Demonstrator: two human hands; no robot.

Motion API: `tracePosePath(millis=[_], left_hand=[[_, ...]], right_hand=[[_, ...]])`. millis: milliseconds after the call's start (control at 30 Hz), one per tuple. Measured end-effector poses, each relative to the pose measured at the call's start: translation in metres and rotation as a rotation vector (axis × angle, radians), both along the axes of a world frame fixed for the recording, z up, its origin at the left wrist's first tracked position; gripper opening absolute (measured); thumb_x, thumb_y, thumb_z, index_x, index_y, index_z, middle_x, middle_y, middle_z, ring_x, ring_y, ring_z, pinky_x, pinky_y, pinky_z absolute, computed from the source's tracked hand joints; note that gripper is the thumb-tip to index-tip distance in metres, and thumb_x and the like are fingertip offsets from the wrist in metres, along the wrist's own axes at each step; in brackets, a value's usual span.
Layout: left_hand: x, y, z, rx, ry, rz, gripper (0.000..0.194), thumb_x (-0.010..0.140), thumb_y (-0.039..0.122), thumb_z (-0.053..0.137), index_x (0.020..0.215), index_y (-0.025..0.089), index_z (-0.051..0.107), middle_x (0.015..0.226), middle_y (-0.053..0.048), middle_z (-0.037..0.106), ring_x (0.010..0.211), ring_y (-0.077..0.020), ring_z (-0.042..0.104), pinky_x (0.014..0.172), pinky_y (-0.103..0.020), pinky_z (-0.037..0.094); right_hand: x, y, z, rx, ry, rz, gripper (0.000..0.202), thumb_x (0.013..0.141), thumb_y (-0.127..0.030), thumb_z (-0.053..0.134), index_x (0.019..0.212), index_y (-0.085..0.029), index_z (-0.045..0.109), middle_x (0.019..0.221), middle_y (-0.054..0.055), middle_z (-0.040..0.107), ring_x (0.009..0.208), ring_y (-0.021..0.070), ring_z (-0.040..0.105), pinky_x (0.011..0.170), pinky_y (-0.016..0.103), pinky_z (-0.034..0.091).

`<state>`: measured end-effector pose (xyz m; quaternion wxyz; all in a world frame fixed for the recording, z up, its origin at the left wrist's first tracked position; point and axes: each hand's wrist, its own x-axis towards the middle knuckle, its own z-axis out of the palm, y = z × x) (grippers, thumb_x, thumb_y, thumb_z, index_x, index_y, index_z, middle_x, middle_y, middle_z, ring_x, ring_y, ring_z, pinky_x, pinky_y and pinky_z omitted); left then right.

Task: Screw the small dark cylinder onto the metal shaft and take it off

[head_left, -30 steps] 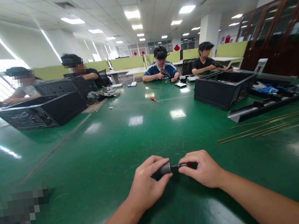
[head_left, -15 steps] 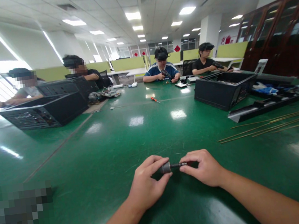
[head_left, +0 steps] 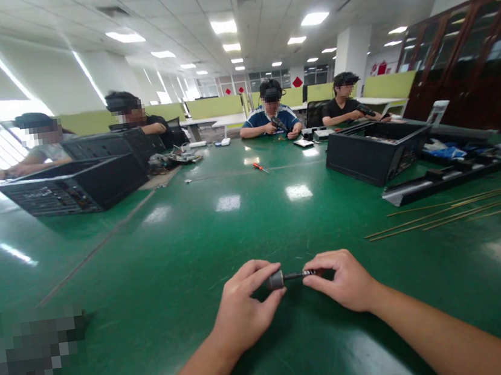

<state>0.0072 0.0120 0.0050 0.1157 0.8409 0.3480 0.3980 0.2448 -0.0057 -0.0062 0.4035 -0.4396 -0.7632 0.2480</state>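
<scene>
A dark grey cylinder (head_left: 276, 279) with a thin dark shaft (head_left: 292, 276) lies level just above the green table (head_left: 220, 240). My left hand (head_left: 249, 303) is closed around the cylinder, thumb below and fingers above. At the other end, my right hand (head_left: 341, 280) pinches a small metallic tip (head_left: 309, 273) on the shaft between thumb and fingers. Whether the tip is a separate piece cannot be made out, as the fingertips cover part of it.
An orange-handled screwdriver (head_left: 258, 166) lies farther up the table. Black computer cases stand at left (head_left: 81, 187) and right (head_left: 374, 151). Thin brass-coloured rods (head_left: 437, 217) and a black metal rail (head_left: 450, 178) lie at right. Several people sit across the table.
My hands have drawn slightly apart, the left with the cylinder a little leftward. A bit more of the shaft shows between them.
</scene>
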Motion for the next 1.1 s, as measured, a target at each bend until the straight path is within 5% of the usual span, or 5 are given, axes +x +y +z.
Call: tracePosePath(millis=[1100], left_hand=[[-0.0024,0.0024,0.0007,-0.044,0.03,0.055,0.028,0.077,0.019,0.071,0.105,0.023,0.069,0.099,-0.004,0.071,0.091,-0.0177,0.068,0.083,-0.03,0.055]], right_hand=[[0.002,0.0034,-0.0015,0.016,-0.033,-0.013,0.014,0.087,-0.03,0.068,0.087,-0.02,0.077,0.074,0.002,0.073,0.067,0.0154,0.065,0.065,0.026,0.044]])
